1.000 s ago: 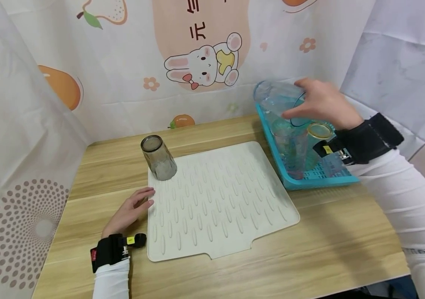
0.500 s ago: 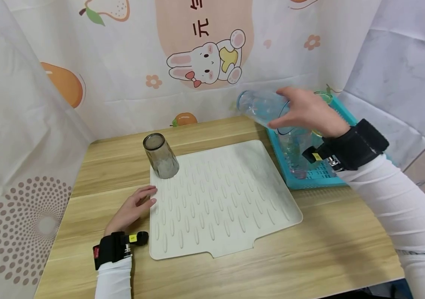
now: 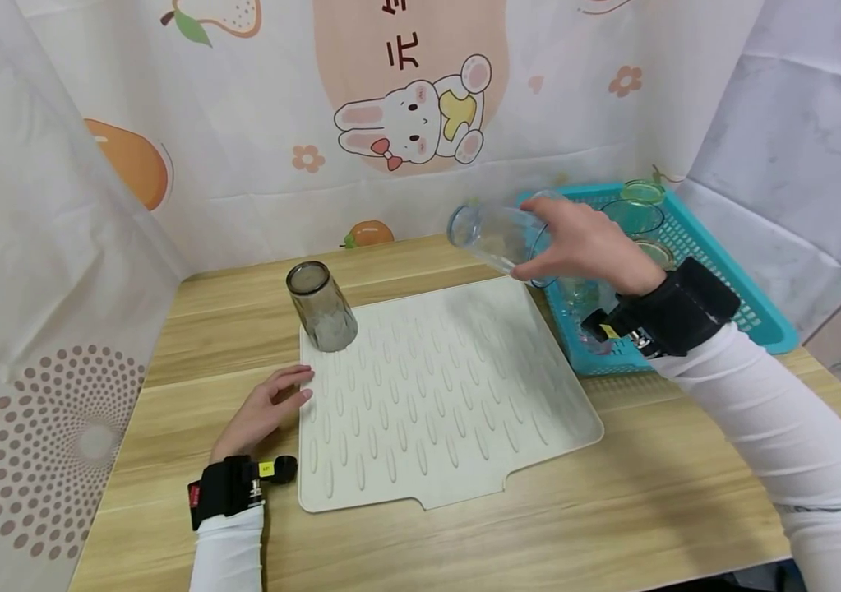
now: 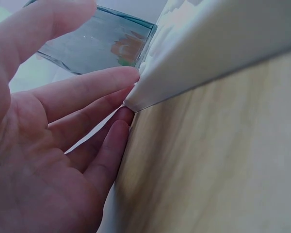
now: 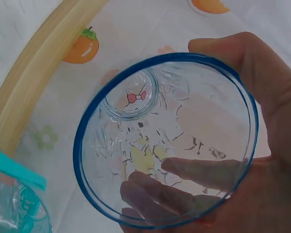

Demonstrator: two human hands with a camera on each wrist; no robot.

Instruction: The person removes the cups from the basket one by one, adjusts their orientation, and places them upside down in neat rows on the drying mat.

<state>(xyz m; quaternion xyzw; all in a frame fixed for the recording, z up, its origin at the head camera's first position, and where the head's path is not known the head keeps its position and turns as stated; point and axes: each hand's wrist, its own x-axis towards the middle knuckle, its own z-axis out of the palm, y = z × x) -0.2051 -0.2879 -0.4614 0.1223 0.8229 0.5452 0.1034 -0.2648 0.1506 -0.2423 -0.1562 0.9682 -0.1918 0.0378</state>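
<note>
My right hand (image 3: 590,251) grips a clear, blue-tinted drinking glass (image 3: 490,234) near its rim. The glass lies tilted on its side in the air, base to the left, by the back right corner of a white ridged drying mat (image 3: 442,395). In the right wrist view, its round blue rim faces the camera, with thumb and fingers around the glass (image 5: 184,131). At the mat's left edge my left hand (image 3: 261,415) rests with relaxed fingers, fingertips touching the mat. A smoky grey glass (image 3: 321,308) stands upside down on the mat's far left corner.
A turquoise basket (image 3: 756,300) with several clear and tinted glasses sits at the table's back right, partly behind my right arm. A printed white curtain (image 3: 257,164) hangs along the back of the wooden table (image 3: 538,526).
My right hand has carried the clear glass leftward and slightly down, out from over the basket to near the mat's back right corner. The left hand keeps its place at the mat edge.
</note>
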